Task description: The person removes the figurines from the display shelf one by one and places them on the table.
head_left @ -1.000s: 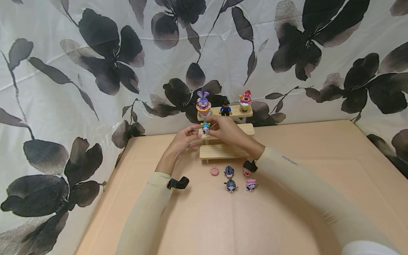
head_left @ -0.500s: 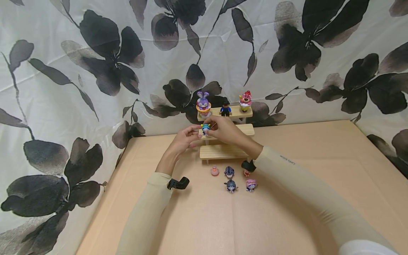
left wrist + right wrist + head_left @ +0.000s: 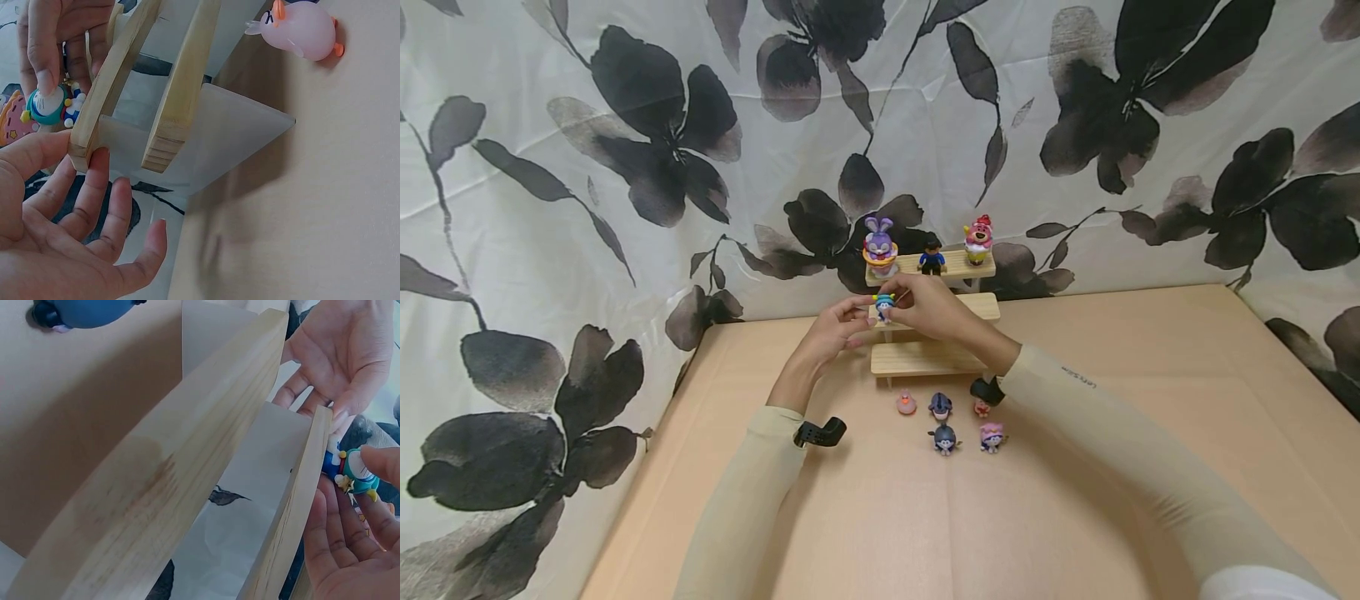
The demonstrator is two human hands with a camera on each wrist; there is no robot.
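Note:
My right hand [image 3: 934, 308] pinches a small figurine with a teal hat and yellow horns [image 3: 354, 470] between thumb and fingers. The figurine stands at the left end of the middle board [image 3: 979, 305] of a three-tier wooden display stand; whether its feet touch the wood is hard to tell. At that same end, my left hand [image 3: 829, 332] holds the board's tip [image 3: 81, 149], thumb and a finger on opposite faces, the other fingers spread below. In the left wrist view the right-hand fingertips [image 3: 47, 81] press on the figurine's hat.
On the top board [image 3: 955, 262] stand a purple rabbit figurine [image 3: 880, 243], a blue-shirted figure [image 3: 932, 260] and a pink bear [image 3: 978, 240]. Before the lowest board [image 3: 925, 359], several figurines sit on the table, among them a pink duck [image 3: 906, 404] and a pink-hatted figurine [image 3: 992, 437]. A floral cloth hangs behind.

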